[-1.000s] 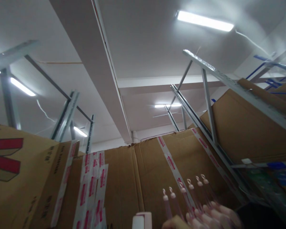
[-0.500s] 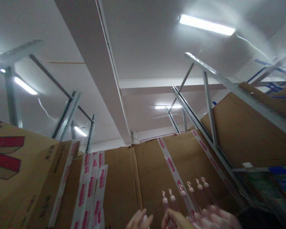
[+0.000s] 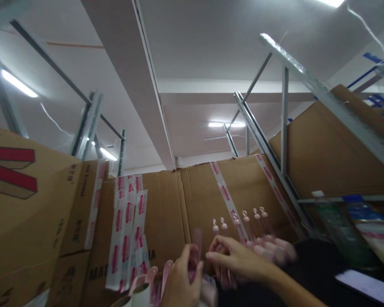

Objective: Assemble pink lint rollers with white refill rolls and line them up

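At the bottom middle my left hand [image 3: 183, 279] is closed round a blurred, see-through pink piece [image 3: 196, 243] that sticks up past the fingertips. Just right of it my right hand [image 3: 232, 258] has its fingers bent and pinched. What they hold, if anything, I cannot make out. Behind that hand stand several clear pink tubes with loop-topped pale caps [image 3: 245, 216], in a slanting row. Thick pale pink cylinders [image 3: 283, 247] lie beside them. Left of my left hand are pink spoon-shaped pieces [image 3: 151, 277] and a white roll [image 3: 141, 294].
Cardboard [image 3: 164, 209] with strips of red-printed tape walls off the back. A printed carton [image 3: 28, 204] stands left. On the right are a green bottle [image 3: 337, 230], a blue-and-white packet [image 3: 373, 230] and a phone-like flat thing [image 3: 366, 286] on a dark surface. Metal frames [image 3: 284, 123] rise above.
The view has tipped down, so more of the hands, pink pieces and right-hand items shows. In my left hand the see-through pink piece now stands up; my right hand stays beside it.
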Demonstrator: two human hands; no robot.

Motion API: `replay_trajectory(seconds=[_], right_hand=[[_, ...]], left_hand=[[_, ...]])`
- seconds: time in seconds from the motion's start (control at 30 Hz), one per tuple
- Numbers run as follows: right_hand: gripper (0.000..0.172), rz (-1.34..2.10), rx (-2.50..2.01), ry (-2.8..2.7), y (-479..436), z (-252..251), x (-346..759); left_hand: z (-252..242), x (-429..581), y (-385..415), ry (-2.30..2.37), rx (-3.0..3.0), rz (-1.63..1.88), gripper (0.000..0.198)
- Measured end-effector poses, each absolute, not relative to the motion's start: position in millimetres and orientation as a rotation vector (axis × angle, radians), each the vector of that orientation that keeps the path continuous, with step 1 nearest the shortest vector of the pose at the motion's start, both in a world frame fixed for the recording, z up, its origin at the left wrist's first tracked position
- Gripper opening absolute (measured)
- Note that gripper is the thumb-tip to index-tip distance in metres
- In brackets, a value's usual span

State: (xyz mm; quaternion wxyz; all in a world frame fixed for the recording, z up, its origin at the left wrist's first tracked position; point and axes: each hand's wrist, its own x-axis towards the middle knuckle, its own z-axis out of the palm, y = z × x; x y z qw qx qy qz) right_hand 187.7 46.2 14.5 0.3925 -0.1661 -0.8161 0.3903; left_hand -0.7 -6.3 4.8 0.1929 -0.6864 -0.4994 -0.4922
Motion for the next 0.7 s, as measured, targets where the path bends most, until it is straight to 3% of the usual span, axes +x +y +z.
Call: replay_trajectory(seconds=[0.13, 0.27, 0.47, 0.63, 0.7], right_hand=[[0.034, 0.693, -0.689, -2.423, 52.2, 5.3, 203.9], [0.042, 0.545, -0.936, -2.661, 54.2, 0.1, 209.3], [0.033, 0.463, -1.043, -2.784, 57.3, -13.2, 190.1], [0.005, 0.431, -1.031, -2.77, 62.7, -24.2, 174.8], [0.006, 0.429, -0.996, -2.716, 65.7, -24.3, 174.5]], left_hand=[[13.4, 4.8, -10.4, -1.368, -2.043, -1.694, 0.016], [17.2, 7.8, -11.5, -1.427, -1.938, -1.827, 0.013], [18.0, 8.1, -15.0, -1.466, -1.974, -1.821, 0.037], [16.3, 4.0, -12.3, -1.458, -2.042, -1.703, 0.03], [15.9, 1.9, -11.3, -1.432, -1.994, -1.57, 0.027]])
